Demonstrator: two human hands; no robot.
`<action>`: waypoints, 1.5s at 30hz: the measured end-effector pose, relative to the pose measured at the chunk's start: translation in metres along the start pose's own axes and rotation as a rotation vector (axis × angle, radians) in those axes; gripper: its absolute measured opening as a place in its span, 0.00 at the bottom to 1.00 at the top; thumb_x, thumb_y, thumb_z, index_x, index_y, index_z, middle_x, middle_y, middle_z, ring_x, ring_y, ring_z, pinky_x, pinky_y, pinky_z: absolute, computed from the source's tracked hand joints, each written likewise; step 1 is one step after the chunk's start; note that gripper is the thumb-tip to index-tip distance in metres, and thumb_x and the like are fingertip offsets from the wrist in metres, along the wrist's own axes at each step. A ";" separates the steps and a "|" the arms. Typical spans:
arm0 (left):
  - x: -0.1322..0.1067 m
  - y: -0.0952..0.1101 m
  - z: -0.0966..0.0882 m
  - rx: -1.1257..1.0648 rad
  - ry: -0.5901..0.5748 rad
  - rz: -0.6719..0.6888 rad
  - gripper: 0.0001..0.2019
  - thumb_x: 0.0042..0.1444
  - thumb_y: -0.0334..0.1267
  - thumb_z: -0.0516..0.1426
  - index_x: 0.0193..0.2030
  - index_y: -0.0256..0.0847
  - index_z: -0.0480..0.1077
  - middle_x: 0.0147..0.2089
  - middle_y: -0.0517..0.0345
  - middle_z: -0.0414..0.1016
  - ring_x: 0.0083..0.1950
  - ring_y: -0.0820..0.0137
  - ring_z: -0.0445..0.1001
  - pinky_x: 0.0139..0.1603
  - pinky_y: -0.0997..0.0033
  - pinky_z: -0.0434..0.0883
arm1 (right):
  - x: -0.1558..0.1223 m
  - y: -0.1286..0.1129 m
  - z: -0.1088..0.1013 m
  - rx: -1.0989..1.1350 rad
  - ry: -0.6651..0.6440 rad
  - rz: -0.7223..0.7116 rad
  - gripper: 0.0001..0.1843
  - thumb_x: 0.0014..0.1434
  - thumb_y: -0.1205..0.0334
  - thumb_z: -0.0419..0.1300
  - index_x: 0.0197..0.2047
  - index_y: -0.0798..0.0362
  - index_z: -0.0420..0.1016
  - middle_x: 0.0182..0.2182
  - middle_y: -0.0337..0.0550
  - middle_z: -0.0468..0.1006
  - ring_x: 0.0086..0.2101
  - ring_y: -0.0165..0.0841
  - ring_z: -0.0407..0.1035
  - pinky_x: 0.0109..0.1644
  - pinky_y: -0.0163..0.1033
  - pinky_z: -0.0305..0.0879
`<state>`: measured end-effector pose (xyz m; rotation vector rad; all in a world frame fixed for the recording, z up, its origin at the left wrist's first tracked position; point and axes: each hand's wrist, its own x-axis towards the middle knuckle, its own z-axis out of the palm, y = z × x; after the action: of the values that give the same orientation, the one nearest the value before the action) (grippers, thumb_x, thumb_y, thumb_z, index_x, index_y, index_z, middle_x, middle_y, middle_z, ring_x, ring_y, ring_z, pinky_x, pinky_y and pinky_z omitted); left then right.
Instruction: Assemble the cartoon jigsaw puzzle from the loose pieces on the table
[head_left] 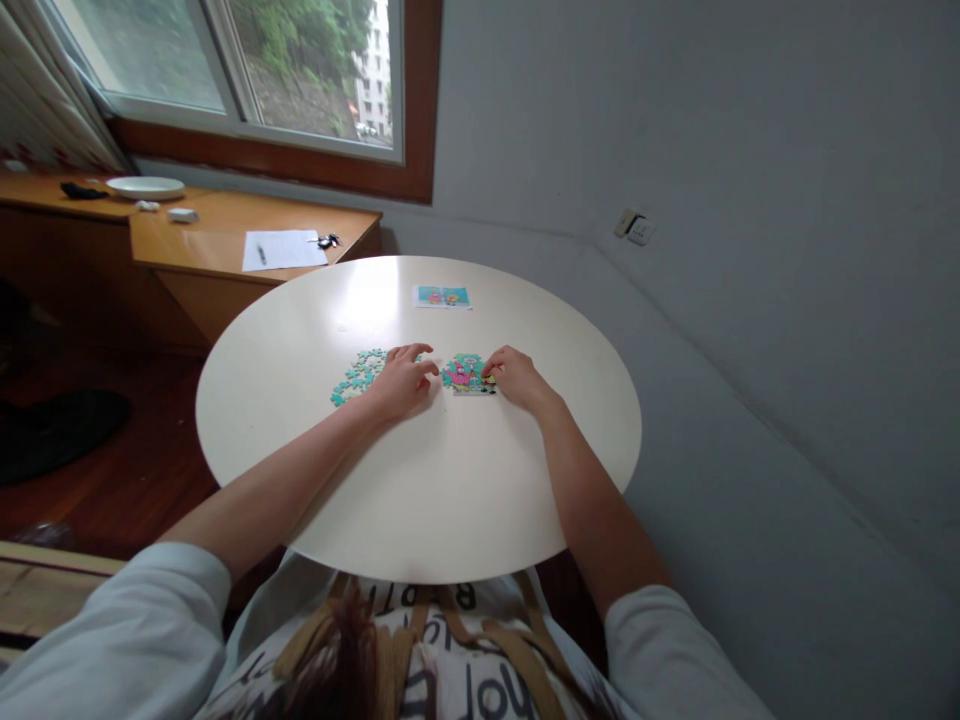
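A partly assembled jigsaw puzzle [463, 376], with pink, green and yellow cartoon parts, lies flat on the white oval table [420, 490]. At its right edge, my right hand [516, 378] has its fingers drawn together on a puzzle piece, mostly covered by the fingertips. My left hand [407, 384] hovers just left of the puzzle, fingers bent and apart, with nothing visible in them. Partly behind that hand are several loose teal puzzle pieces [358, 376], spread in a pile.
A small picture card [442, 297] with a similar cartoon lies toward the table's far edge. Beyond, a wooden desk [217, 240] holds a paper sheet [289, 250], a pen, keys [328, 241] and a white plate [146, 187]. A grey wall [750, 300] stands at the right.
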<state>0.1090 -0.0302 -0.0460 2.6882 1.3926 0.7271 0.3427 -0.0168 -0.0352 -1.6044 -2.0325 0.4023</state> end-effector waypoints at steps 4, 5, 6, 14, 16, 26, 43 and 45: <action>0.000 0.000 0.001 0.021 -0.017 -0.010 0.17 0.50 0.30 0.50 0.42 0.43 0.76 0.58 0.48 0.65 0.59 0.55 0.64 0.60 0.47 0.58 | -0.001 0.006 -0.007 -0.034 0.051 0.021 0.16 0.52 0.74 0.51 0.28 0.52 0.80 0.38 0.44 0.75 0.38 0.33 0.67 0.48 0.40 0.59; 0.000 0.000 0.001 0.030 -0.025 -0.012 0.17 0.50 0.30 0.50 0.42 0.43 0.76 0.58 0.47 0.65 0.59 0.55 0.64 0.60 0.47 0.58 | 0.000 0.008 -0.009 -0.048 0.060 0.036 0.17 0.52 0.74 0.51 0.28 0.51 0.80 0.38 0.44 0.75 0.38 0.34 0.67 0.49 0.40 0.59; -0.001 -0.001 0.002 0.036 -0.035 -0.012 0.17 0.50 0.30 0.50 0.42 0.43 0.76 0.58 0.47 0.65 0.59 0.55 0.63 0.60 0.46 0.58 | 0.000 0.009 -0.011 -0.061 0.058 0.056 0.17 0.51 0.74 0.52 0.28 0.51 0.81 0.37 0.44 0.76 0.38 0.34 0.67 0.49 0.40 0.58; -0.001 0.001 0.001 0.031 -0.064 -0.028 0.17 0.51 0.31 0.50 0.42 0.44 0.77 0.58 0.49 0.66 0.58 0.56 0.64 0.60 0.47 0.58 | 0.002 0.014 -0.011 -0.048 0.072 0.075 0.18 0.51 0.74 0.50 0.29 0.51 0.81 0.35 0.43 0.77 0.37 0.33 0.68 0.46 0.37 0.60; -0.001 0.002 0.000 0.025 -0.068 -0.031 0.17 0.52 0.32 0.50 0.42 0.45 0.77 0.58 0.50 0.66 0.58 0.56 0.63 0.60 0.48 0.58 | 0.002 0.010 -0.008 -0.037 0.043 0.055 0.18 0.51 0.74 0.49 0.29 0.51 0.80 0.37 0.42 0.76 0.38 0.32 0.68 0.47 0.36 0.60; -0.001 0.000 0.002 0.009 -0.058 -0.035 0.16 0.53 0.33 0.50 0.43 0.46 0.76 0.57 0.51 0.67 0.58 0.57 0.64 0.60 0.49 0.58 | -0.008 -0.036 0.015 -0.082 -0.097 -0.160 0.15 0.56 0.72 0.53 0.38 0.49 0.78 0.44 0.42 0.74 0.45 0.34 0.66 0.55 0.44 0.55; 0.000 -0.008 0.008 0.031 -0.007 -0.055 0.16 0.50 0.30 0.50 0.41 0.42 0.76 0.56 0.48 0.68 0.56 0.58 0.67 0.59 0.51 0.60 | -0.012 -0.045 0.028 -0.289 -0.326 -0.090 0.30 0.67 0.51 0.39 0.68 0.53 0.50 0.68 0.49 0.47 0.66 0.40 0.41 0.67 0.54 0.37; 0.000 -0.009 0.008 0.024 -0.002 -0.056 0.16 0.50 0.30 0.50 0.41 0.42 0.76 0.56 0.48 0.68 0.56 0.58 0.67 0.59 0.50 0.60 | -0.011 -0.043 0.026 -0.291 -0.326 -0.081 0.30 0.67 0.50 0.39 0.68 0.53 0.50 0.68 0.48 0.48 0.66 0.39 0.42 0.67 0.55 0.38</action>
<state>0.1058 -0.0232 -0.0554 2.6555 1.4786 0.7076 0.2955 -0.0361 -0.0359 -1.7045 -2.4895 0.3705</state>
